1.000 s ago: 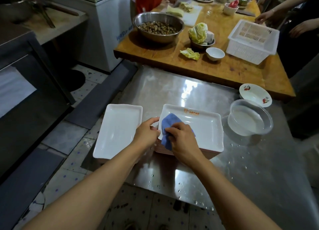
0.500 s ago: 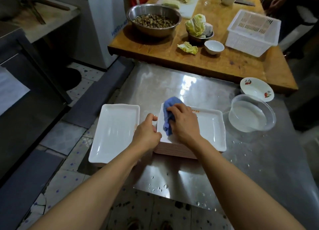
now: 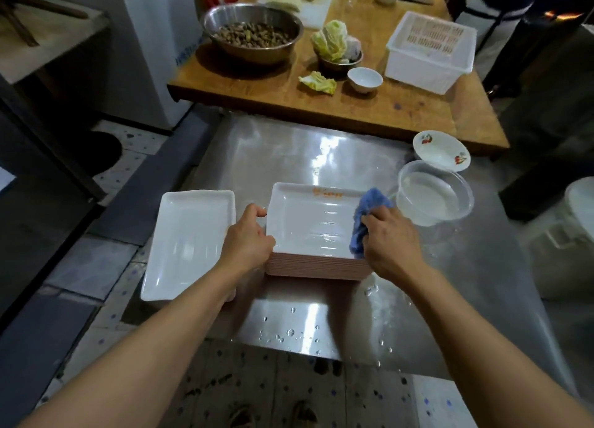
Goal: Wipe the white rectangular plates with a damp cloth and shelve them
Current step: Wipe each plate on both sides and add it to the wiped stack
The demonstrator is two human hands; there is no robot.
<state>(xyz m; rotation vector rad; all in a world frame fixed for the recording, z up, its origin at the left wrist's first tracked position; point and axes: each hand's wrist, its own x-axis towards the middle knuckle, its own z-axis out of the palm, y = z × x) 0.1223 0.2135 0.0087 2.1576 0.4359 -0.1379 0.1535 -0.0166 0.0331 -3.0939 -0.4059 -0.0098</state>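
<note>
A stack of white rectangular plates [image 3: 308, 222] with pinkish undersides stands on the steel table [image 3: 276, 148]. My right hand [image 3: 390, 238] grips a blue cloth [image 3: 366, 212] and presses it on the top plate's right side. Wet streaks show across that plate. My left hand [image 3: 249, 239] grips the stack's left rim. A second white rectangular plate [image 3: 189, 244] lies to the left, overhanging the table's left edge.
A clear plastic bowl of water [image 3: 434, 199] sits right of the stack, a small flowered dish [image 3: 440, 149] behind it. Beyond is a wooden table [image 3: 418, 115] with a steel bowl [image 3: 252, 32], cabbage [image 3: 331, 40], a small white bowl [image 3: 364, 78] and a white basket [image 3: 430, 49]. Water drops dot the table's near edge.
My right hand has swept the blue cloth from the top plate's left side across to its right side, leaving wet streaks. My left hand stays on the left rim.
</note>
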